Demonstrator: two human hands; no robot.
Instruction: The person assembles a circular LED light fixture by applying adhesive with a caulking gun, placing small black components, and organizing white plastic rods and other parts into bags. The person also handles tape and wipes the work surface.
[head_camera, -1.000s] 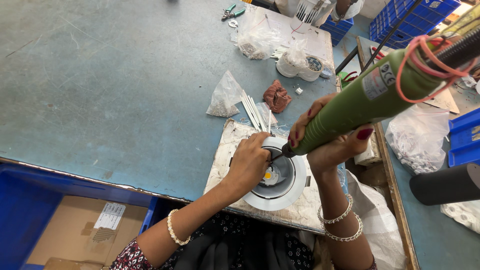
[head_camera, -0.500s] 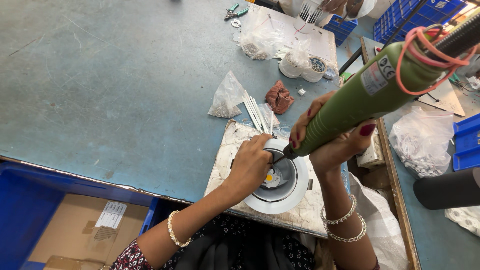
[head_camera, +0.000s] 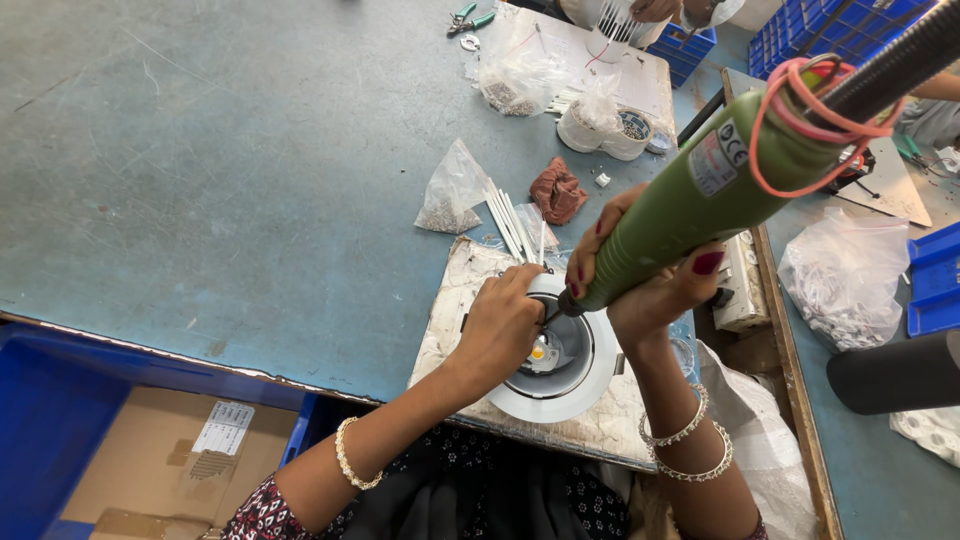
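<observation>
right hand (head_camera: 650, 285) is closed around a green cylindrical electric screwdriver (head_camera: 700, 195), long axis tilted toward 2 o'clock; left hand (head_camera: 500, 325), at 9 o'clock, is pinched on a round white downlight housing (head_camera: 585, 385).

The left hand (head_camera: 500, 325) has slid closer over the round white lamp housing (head_camera: 560, 365), toward the screwdriver tip.

Left hand (head_camera: 500, 325) at lower centre – fingers curled, palm down, forearm reaching up from bottom edge. Right hand (head_camera: 640, 270) right of it – fist-gripped, wrist bent upward.
</observation>
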